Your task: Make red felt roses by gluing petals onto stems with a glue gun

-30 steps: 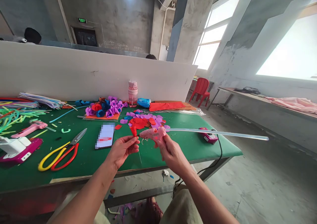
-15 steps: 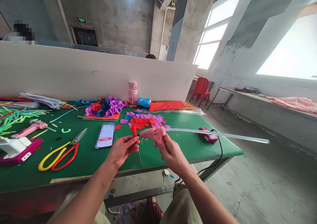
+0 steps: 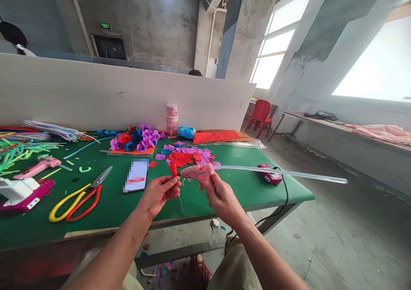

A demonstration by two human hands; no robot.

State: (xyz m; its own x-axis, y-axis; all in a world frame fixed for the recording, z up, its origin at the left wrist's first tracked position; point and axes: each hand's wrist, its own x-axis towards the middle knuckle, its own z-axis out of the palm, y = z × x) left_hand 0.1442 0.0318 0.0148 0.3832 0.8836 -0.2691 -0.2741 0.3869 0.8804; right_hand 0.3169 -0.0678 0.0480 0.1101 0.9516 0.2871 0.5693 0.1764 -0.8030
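My left hand (image 3: 164, 190) pinches the base of a small red paper flower (image 3: 173, 168), rolled into a cone. A pink hot glue gun (image 3: 196, 173) is gripped in my right hand (image 3: 222, 194), its nozzle at the base of the flower beside my left fingertips. From the gun's back a long clear glue stick (image 3: 279, 173) sticks out to the right. A thin strand hangs below my left hand. Behind the gun lie loose red petals (image 3: 181, 158) and purple petals (image 3: 205, 155).
Finished paper flowers (image 3: 146, 137) are heaped at the back. A phone (image 3: 136, 176), scissors (image 3: 81, 196), a second pink glue gun (image 3: 38, 167) and pipe cleaners (image 3: 54, 129) lie leftward. A pink bottle (image 3: 171, 119) stands by the white partition (image 3: 96, 93); a power strip (image 3: 270, 175) sits right.
Both hands, the flower and the glue gun stay nearly in place. The view has shifted very slightly.
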